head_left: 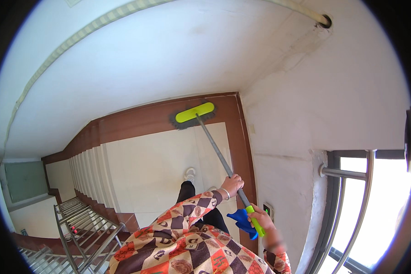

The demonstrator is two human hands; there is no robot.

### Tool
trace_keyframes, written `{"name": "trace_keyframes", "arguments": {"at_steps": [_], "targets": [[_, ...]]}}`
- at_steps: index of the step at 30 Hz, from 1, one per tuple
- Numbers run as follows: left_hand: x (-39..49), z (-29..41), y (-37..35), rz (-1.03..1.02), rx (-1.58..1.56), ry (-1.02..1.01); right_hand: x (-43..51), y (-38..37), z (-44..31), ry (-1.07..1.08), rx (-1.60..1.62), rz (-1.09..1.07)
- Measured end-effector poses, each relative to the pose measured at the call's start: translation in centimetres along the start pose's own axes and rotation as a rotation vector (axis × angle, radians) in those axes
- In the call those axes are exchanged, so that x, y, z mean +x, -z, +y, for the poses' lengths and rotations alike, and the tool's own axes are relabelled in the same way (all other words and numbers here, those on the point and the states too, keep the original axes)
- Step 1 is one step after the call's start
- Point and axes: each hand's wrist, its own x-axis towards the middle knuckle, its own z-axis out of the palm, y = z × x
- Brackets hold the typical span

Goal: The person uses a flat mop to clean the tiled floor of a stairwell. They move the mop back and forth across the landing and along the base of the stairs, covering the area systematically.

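A broom with a lime-green head (195, 112) and dark bristles rests on the brown tile border of a stair landing, close to the wall corner. Its grey pole runs down towards me. My left hand (232, 186), with a bracelet at the wrist, is closed around the middle of the pole. Lower down, my right hand (261, 218) grips the broom's lime-green handle end. A blue object (242, 222), possibly cloth or a glove, hangs beside the right hand; whether that hand holds it, I cannot tell.
Stairs (89, 174) descend at the left beside a metal railing (89, 236). White walls (178, 61) meet at the landing's corner. A window with metal bars (356, 198) is at the right. A small sign (268, 209) sits low on the right wall. My shoe (189, 174) stands on pale tiles.
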Motion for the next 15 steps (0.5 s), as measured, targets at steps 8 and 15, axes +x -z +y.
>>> {"name": "trace_keyframes", "arguments": {"at_steps": [8, 15], "targets": [[-3.9, 6.0, -7.0, -0.212, 0.012, -0.23, -6.2, 1.9, 11.3, -0.096, 0.146, 0.133], [-8.6, 11.5, -11.0, -0.35, 0.041, -0.273, -12.0, 3.5, 16.2, -0.061, -0.053, 0.209]]}}
